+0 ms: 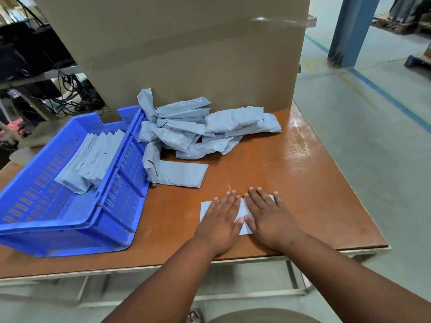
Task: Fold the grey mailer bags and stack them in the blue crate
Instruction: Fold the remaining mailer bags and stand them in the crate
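Observation:
A folded grey mailer bag (243,209) lies flat near the table's front edge. My left hand (220,221) and my right hand (269,217) press on it side by side, fingers straight, thumbs touching. The hands hide most of the bag. A loose pile of crumpled grey mailer bags (200,129) sits at the back of the table. One flat folded bag (180,174) lies in front of the pile. The blue crate (112,220) stands tilted at the left, and a row of folded grey bags (93,159) rests inside it.
The brown table (314,183) ends at the right and the front. A tall cardboard box (186,50) stands behind the pile. Cables and dark equipment (35,66) fill the far left. Grey floor and a blue pillar (349,31) lie to the right.

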`<state>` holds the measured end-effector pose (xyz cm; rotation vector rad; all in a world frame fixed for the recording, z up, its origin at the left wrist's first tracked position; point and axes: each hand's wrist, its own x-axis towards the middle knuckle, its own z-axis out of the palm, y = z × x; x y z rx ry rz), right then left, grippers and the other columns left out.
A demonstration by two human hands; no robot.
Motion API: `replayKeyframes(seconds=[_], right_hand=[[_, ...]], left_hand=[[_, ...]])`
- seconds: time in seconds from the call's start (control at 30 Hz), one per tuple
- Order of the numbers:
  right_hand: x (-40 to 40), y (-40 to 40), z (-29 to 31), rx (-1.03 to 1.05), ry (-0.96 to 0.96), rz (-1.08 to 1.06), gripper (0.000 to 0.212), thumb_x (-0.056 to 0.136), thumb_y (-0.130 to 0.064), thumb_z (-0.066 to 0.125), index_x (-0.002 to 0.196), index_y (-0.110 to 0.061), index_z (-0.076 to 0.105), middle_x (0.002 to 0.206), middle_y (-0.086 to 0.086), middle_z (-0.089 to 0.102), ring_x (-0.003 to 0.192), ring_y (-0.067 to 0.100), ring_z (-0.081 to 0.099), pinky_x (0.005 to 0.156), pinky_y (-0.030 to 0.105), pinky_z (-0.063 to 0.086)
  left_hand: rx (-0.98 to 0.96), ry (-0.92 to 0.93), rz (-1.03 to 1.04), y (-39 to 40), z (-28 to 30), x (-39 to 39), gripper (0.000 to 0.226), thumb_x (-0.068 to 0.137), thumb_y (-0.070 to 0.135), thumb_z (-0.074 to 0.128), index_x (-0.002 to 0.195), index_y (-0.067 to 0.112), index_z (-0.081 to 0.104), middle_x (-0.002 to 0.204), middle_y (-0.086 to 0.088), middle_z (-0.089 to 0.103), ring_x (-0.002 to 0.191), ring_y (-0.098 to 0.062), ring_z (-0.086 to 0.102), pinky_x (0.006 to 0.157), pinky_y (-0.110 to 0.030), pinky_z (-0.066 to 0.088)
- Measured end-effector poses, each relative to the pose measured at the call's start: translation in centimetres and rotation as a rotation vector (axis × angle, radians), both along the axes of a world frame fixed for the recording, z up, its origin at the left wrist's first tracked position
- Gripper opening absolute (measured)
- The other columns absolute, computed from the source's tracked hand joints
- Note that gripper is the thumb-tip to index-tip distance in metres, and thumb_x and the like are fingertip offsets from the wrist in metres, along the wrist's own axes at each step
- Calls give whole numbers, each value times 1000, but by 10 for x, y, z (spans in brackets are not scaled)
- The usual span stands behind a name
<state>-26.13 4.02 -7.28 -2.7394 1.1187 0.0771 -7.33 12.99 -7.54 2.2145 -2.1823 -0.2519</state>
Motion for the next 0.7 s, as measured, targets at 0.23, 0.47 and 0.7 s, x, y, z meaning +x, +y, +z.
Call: replayKeyframes(seconds=[0.23, 0.47, 0.7], right_hand=[[-50, -26, 0, -23, -98, -150, 76, 106, -68, 5, 169, -27, 17, 179, -2, 5, 165, 18, 1, 132, 52, 3], [-54, -23, 3, -41, -297, -148, 49, 105, -55, 40, 141, -28, 57, 157, 0, 48, 148, 25, 42, 127, 51, 26], [-55, -16, 9, -45, -290, -47, 55, 101, -56, 41, 150, -32, 52, 162, 0, 41, 153, 25, 35, 125, 57, 27]], left_hand=[[189, -83, 218, 21, 20, 65, 89, 101, 80, 16, 170, 27, -2, 177, 3, -17, 163, -16, -17, 132, -50, -3], [117, -19, -43, -48, 64, 13, 71, 92, 53, 71, 153, 25, 47, 151, -1, 52, 137, -25, 49, 112, -37, 41], [233, 4, 52, -87, 66, 2, 53, 72, 54, 89, 107, 25, 62, 105, 4, 62, 95, -18, 58, 78, -39, 53]])
